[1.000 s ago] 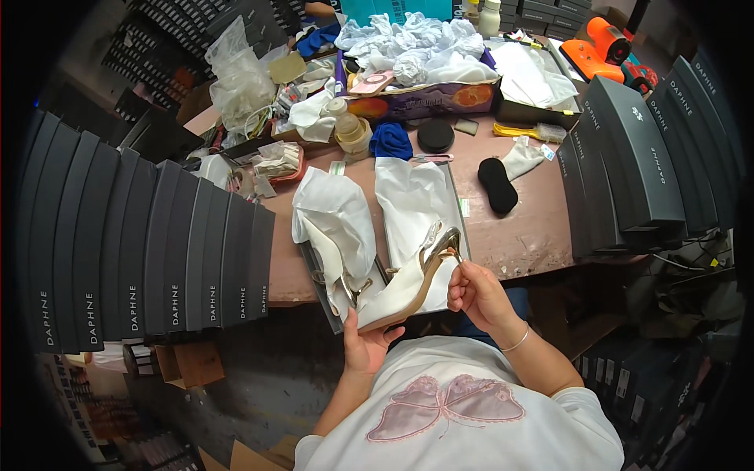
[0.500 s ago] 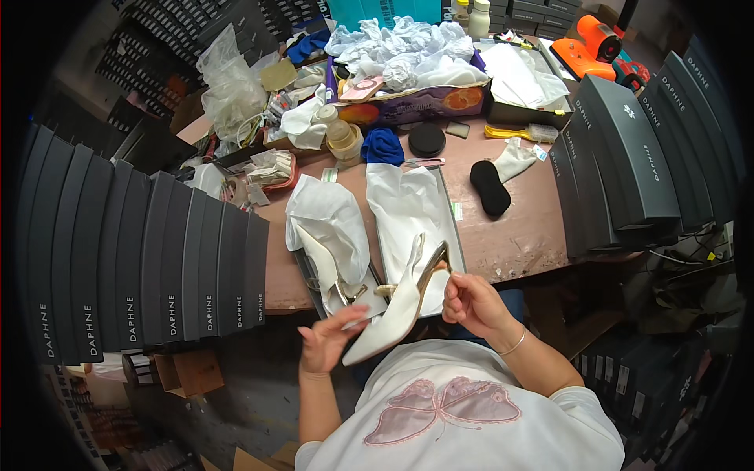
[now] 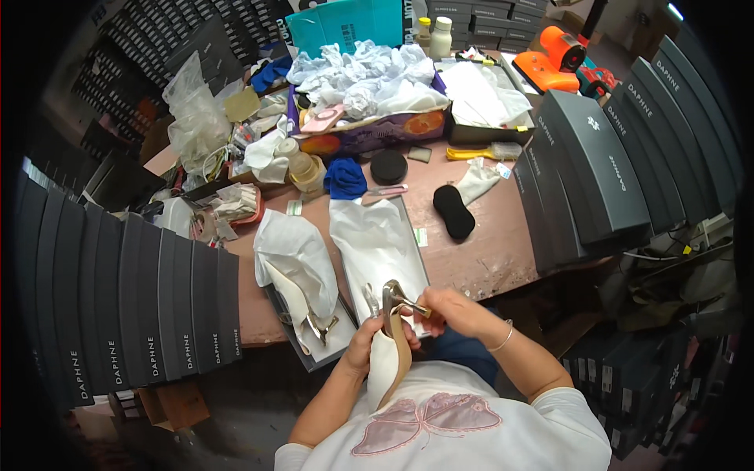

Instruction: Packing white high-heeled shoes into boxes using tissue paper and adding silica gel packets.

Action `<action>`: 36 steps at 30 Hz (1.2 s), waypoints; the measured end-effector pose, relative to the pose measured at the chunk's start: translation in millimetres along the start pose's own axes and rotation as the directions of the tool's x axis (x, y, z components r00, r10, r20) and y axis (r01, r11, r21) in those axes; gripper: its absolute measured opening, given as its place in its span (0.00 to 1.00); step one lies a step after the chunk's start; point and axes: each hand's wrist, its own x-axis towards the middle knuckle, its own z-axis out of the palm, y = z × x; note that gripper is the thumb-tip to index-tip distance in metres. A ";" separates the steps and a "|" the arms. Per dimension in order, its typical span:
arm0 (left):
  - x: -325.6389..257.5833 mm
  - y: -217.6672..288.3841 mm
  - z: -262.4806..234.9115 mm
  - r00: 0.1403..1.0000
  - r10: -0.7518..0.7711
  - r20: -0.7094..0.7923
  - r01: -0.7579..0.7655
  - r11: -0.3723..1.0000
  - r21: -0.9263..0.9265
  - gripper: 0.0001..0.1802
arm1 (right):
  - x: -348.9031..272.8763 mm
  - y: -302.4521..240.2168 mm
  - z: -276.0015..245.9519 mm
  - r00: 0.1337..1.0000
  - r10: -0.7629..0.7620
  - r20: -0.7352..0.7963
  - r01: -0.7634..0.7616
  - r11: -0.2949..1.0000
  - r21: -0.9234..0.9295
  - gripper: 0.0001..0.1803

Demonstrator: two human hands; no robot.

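A white high-heeled shoe point(image 3: 382, 367) with a tan sole and shiny metallic heel is held close in front of my body, toe pointing down toward my shirt. My left hand point(image 3: 363, 345) is closed round the shoe's side. At the heel, the fingers of my right hand point(image 3: 455, 312) are closed on its tip. The matching white shoe point(image 3: 290, 297) lies in the left part of an open shoe box point(image 3: 314, 363), partly under white tissue paper point(image 3: 294, 247). More tissue point(image 3: 377, 239) lines the grey tray point(image 3: 415, 239) beside it.
Stacks of dark shoe boxes point(image 3: 133, 306) and more boxes point(image 3: 589, 173) flank the pink table point(image 3: 503, 251). A black pad point(image 3: 453, 212), yellow brush point(image 3: 483, 151), black round tin point(image 3: 389, 167), blue cloth point(image 3: 344, 179) and a carton point(image 3: 369, 129) of crumpled paper lie farther back.
My left hand has gone from open beside the shoe to gripping it. The shoe has turned sole outward and come nearer my body. My right hand has shifted to the heel tip.
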 end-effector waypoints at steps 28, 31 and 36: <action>-11.3 0.4 -21.8 0.986 -0.052 -0.156 0.036 0.994 -0.104 0.26 | 101.5 -90.0 -208.2 0.671 -0.583 -0.457 0.368 0.798 -0.477 0.13; -20.6 6.1 -14.3 0.989 -0.029 -0.146 0.021 0.998 -0.061 0.24 | 65.5 -88.1 -147.6 0.809 -0.467 -0.356 0.372 0.877 -0.304 0.12; -44.9 -9.6 -7.4 0.983 0.005 -0.185 -0.048 0.972 -0.229 0.23 | 24.5 -2.6 -44.4 0.908 -0.286 -0.307 0.327 0.941 0.087 0.09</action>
